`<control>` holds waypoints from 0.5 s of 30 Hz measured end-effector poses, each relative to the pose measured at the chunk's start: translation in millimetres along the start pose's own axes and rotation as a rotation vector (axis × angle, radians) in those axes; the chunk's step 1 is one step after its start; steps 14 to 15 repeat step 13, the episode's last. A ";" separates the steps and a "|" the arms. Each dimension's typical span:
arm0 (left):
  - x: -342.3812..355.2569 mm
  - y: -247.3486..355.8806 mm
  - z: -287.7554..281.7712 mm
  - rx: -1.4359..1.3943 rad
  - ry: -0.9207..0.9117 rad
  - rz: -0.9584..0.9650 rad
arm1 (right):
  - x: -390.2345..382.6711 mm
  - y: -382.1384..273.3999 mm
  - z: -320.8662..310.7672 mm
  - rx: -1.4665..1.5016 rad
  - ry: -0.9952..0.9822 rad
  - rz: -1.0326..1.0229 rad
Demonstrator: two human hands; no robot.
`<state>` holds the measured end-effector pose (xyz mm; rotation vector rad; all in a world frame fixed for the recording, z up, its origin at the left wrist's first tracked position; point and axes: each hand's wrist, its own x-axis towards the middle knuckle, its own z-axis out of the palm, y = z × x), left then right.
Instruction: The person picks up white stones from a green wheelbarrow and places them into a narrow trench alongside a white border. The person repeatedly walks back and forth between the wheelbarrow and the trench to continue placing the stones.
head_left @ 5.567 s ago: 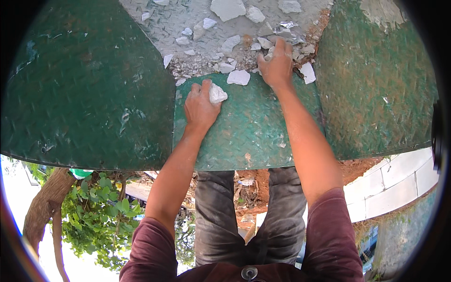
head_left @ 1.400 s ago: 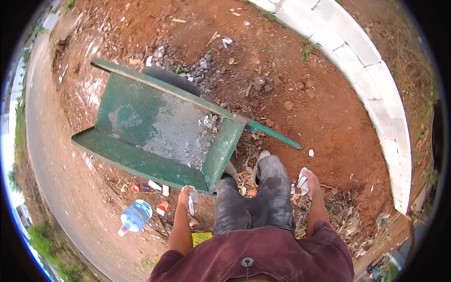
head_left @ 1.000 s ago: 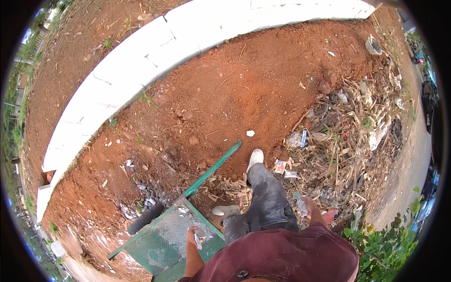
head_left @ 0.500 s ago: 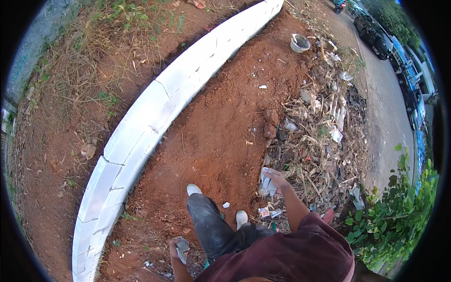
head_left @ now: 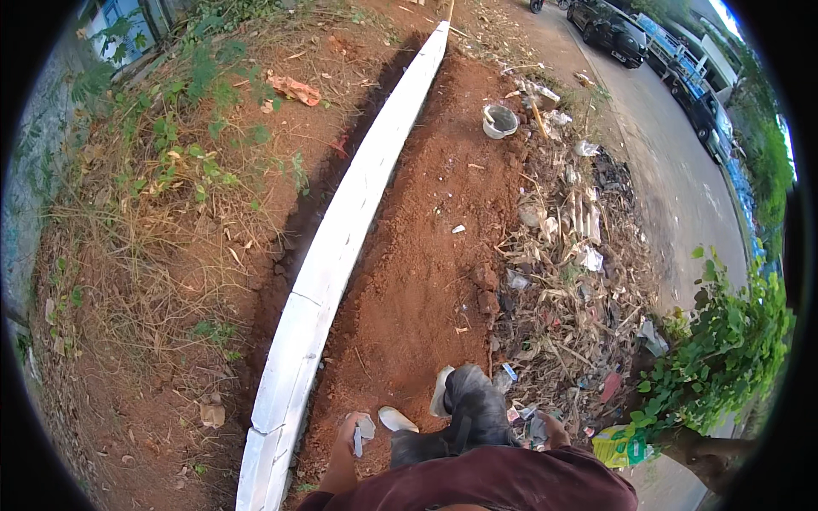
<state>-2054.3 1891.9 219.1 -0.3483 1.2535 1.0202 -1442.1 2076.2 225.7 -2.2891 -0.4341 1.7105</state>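
My left hand (head_left: 347, 428) hangs just right of a long white block kerb wall (head_left: 328, 264), closed on a small crumpled grey-white piece (head_left: 365, 434). My right hand (head_left: 556, 432) is low on the right beside my hip, partly behind my sleeve. Its fingers are around another crumpled grey-white piece (head_left: 538, 431). Whether these pieces are cloth, paper or plastic I cannot tell. Neither hand touches the wall. Below me are my pale boots (head_left: 397, 419) on reddish soil (head_left: 400, 332).
Ahead stands a whitish bucket (head_left: 499, 122) by the soil's right edge. Litter and dry stalks (head_left: 571, 298) line the right side, then a road (head_left: 673, 196) with parked vehicles (head_left: 609, 34). A leafy bush (head_left: 720, 358) stands at right. Left of the wall runs a narrow trench (head_left: 298, 230).
I have stepped forward; the bucket appears nearer and the view has turned. My left hand has swung forward beside the wall, while my right has dropped back to my side.
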 end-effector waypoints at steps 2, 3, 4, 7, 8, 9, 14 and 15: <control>33.2 32.8 13.0 0.061 0.080 -0.015 | 0.8 -2.1 17.7 0.150 -0.004 0.044; 41.0 61.0 31.4 0.112 0.085 -0.045 | -2.5 -1.8 25.5 0.221 -0.024 0.094; 50.4 85.1 48.3 0.146 0.091 -0.078 | -6.4 -15.2 40.9 0.273 -0.042 0.141; 79.1 160.2 85.4 0.276 -0.014 -0.129 | 14.4 -60.4 78.6 0.418 -0.175 0.072; 81.6 184.4 98.5 0.361 -0.037 -0.133 | 20.1 -87.5 95.6 0.400 -0.149 0.098; 80.8 210.3 124.2 0.365 0.010 -0.098 | 28.1 -113.5 107.6 0.417 -0.273 0.016; 64.6 298.1 164.1 0.313 0.110 -0.107 | 23.1 -309.9 232.1 0.275 -0.157 0.050; 64.6 298.1 164.1 0.313 0.110 -0.107 | 23.1 -309.9 232.1 0.275 -0.157 0.050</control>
